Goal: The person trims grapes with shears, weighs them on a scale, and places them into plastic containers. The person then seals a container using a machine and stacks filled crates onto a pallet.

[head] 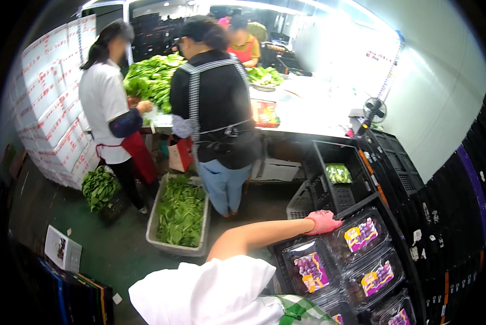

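Note:
My left hand, in a pink glove, reaches across to the near crate and grips its far rim by the corner. That black plastic crate holds several clear-lidded plastic punnets with grape-picture labels. One punnet lies right beside my gloved fingers. Another punnet sits at the left side, and a third punnet is on the right. Beyond the hand, a black crate contains a bagged pack of green vegetables. My right hand is out of view.
Two people stand at a worktable piled with leafy greens; another person faces them. A grey tub of greens sits on the floor. White boxes are stacked left, black crates right. A small fan stands near the wall.

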The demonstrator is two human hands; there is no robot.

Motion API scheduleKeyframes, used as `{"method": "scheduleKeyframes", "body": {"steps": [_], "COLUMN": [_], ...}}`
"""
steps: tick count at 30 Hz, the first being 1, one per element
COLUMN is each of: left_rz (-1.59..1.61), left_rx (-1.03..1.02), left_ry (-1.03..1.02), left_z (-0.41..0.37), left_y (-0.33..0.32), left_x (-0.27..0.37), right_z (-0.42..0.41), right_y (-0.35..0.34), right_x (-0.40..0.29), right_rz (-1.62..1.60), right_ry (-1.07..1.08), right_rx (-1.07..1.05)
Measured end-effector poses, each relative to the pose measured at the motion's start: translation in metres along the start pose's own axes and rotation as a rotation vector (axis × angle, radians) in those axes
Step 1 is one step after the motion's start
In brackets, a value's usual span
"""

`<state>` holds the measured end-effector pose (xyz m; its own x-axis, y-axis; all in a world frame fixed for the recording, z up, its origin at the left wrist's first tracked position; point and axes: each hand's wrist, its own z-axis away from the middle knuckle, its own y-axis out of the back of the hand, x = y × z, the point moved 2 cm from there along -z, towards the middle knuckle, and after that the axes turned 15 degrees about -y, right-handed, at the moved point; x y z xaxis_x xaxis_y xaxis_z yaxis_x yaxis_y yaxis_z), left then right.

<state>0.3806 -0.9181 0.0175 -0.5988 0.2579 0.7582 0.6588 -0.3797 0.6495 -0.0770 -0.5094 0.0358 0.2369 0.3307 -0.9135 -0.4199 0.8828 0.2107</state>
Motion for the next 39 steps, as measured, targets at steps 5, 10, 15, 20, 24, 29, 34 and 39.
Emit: {"method": "scheduleKeyframes", "body": {"steps": [5,10,15,20,24,29,34,39], "left_rz": [0.029,0.184,0.225,0.278,0.091,0.157,0.26,0.078], "left_rx": [0.306,0.508,0.844,0.996,1.187,1.293,1.438,1.51], "left_ry": [0.137,0.373,0.587,0.848,1.015,1.26,1.376,1.469], "left_z": [0.108,0.249,0.397,0.529,0.593,0.663,0.692,0.727], "left_y": [0.058,0.091,0.091,0.097,0.086,0.049,0.039,0.01], "left_x": [-0.07,-0.14,-0.205,-0.198,-0.183,-0.182,-0.161,-0.176], "right_z": [0.024,0.101,0.052,0.159,0.187,0.32,0.331,0.409], "right_y": [-0.068,-0.182,-0.321,-0.417,-0.492,-0.538,-0.613,-0.606], "right_x": [-0.026,-0.059,-0.047,-0.025,0.021,0.041,0.103,0.097], "right_rz": [0.209,0.595,0.576,0.622,0.554,0.708,0.652,0.764], "right_ry": [0.016,0.692,0.639,0.743,1.143,0.77,0.823,0.843], "right_rx": [-0.268,-0.329,-0.528,-0.765,-0.511,-1.137,-1.198,-1.281]}}
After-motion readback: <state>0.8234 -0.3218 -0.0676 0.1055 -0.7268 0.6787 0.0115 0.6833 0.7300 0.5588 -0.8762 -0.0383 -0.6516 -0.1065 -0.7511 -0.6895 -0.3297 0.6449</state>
